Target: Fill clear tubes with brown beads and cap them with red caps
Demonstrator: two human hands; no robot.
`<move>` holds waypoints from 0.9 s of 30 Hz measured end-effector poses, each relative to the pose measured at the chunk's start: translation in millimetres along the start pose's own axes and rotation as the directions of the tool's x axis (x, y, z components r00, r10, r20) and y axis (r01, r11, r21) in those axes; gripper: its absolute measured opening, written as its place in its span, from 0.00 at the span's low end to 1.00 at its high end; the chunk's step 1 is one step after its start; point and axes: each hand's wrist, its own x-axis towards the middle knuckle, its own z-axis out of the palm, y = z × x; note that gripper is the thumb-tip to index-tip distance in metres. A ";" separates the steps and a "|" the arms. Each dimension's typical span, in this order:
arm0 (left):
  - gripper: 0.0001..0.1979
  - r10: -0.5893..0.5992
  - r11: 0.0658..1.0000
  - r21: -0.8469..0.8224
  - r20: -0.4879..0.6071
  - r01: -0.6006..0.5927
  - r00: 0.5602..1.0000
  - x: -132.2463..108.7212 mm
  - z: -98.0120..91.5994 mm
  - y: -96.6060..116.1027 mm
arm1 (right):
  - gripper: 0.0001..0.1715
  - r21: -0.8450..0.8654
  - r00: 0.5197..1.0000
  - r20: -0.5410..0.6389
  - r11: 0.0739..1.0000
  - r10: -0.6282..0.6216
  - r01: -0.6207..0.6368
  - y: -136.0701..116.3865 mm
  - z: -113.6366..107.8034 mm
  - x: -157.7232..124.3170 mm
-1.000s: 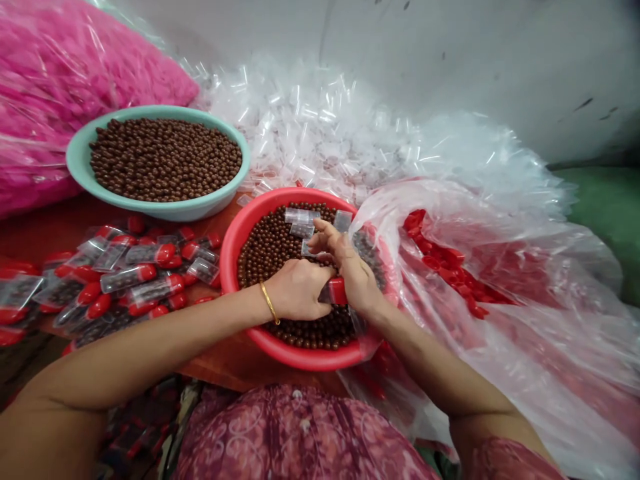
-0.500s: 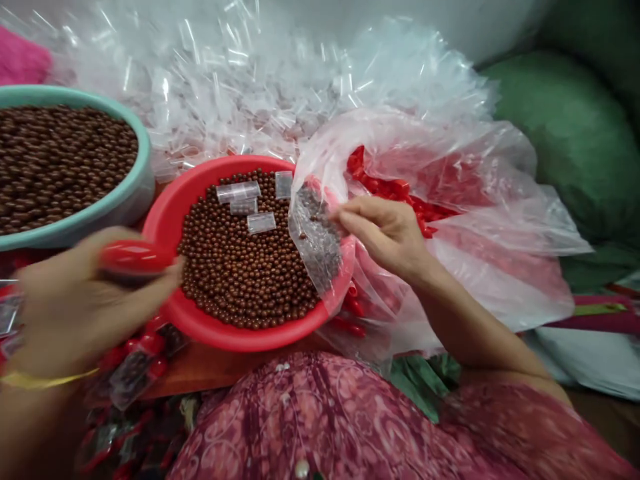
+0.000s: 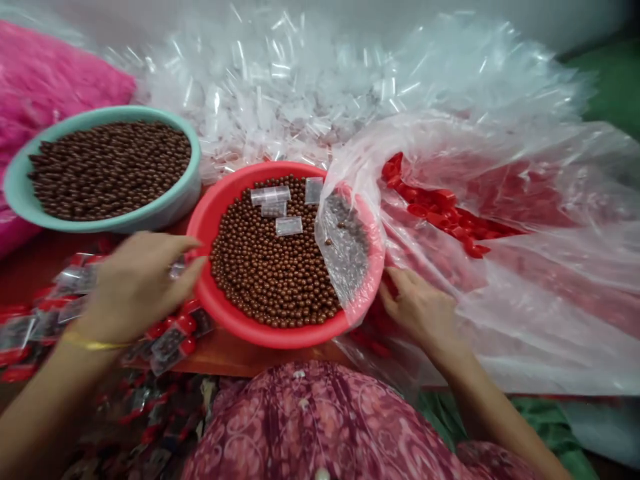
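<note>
A red basin (image 3: 203, 293) holds many small round brown balls (image 3: 273, 280). Several clear plastic cases (image 3: 289, 226) lie on top of the balls. My left hand (image 3: 137, 280) is at the basin's left side, thumb and fingers pinching its rim. On the opposite side my right hand (image 3: 423, 307) has its fingers closed at the outer right rim, the fingertips partly hidden. A clear plastic bag (image 3: 345, 253) drapes over the basin's right part, and red plastic caps (image 3: 445, 213) show in its opening.
Behind left stands a light-blue basin (image 3: 197, 160) of brown balls, beside a pink bag (image 3: 60, 73). Clear plastic pieces (image 3: 280, 87) are heaped along the back. Filled cases with red ends (image 3: 167, 350) lie at the left front. Green cloth (image 3: 545, 427) shows at lower right.
My right hand has let go of the bag's edge and moved down to the basin's right rim. My left hand has come to the left rim; the glossy red piece in it no longer shows.
</note>
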 end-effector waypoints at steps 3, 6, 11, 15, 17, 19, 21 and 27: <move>0.13 0.166 0.983 0.045 0.184 -0.177 0.969 42.3 15.0 51.1 | 0.17 0.027 0.984 -0.140 0.994 0.107 -0.104 13.0 -2.0 8.0; 0.15 0.098 0.994 0.020 0.316 -0.110 0.944 74.3 30.6 85.0 | 0.18 0.087 0.976 -0.137 0.983 0.171 -0.160 21.6 -2.8 8.8; 0.33 -0.104 0.722 -0.380 0.767 0.579 0.633 103.5 62.1 91.8 | 0.18 0.029 0.979 -0.155 0.991 0.133 -0.130 21.6 7.7 1.5; 0.29 -0.187 0.253 -0.413 0.867 0.875 0.463 115.6 82.6 81.6 | 0.17 -0.032 0.978 -0.193 0.996 0.080 -0.087 22.9 16.9 -1.2; 0.23 -0.298 0.211 -0.436 0.824 0.875 0.482 118.8 86.2 80.4 | 0.18 -0.043 0.977 -0.204 0.996 0.068 -0.078 24.9 19.8 -1.6; 0.18 -0.371 0.231 -0.452 0.778 0.862 0.507 119.0 84.5 80.6 | 0.18 -0.025 0.975 -0.208 0.997 0.072 -0.079 26.9 21.6 -1.9; 0.15 -0.401 0.333 -0.449 0.728 0.829 0.556 115.0 77.4 78.9 | 0.17 0.008 0.975 -0.208 0.997 0.078 -0.078 28.6 22.4 -2.5; 0.10 -0.097 0.995 0.084 0.581 0.059 0.808 91.6 43.6 62.7 | 0.17 0.016 0.976 -0.203 0.997 0.076 -0.074 28.6 20.6 -2.5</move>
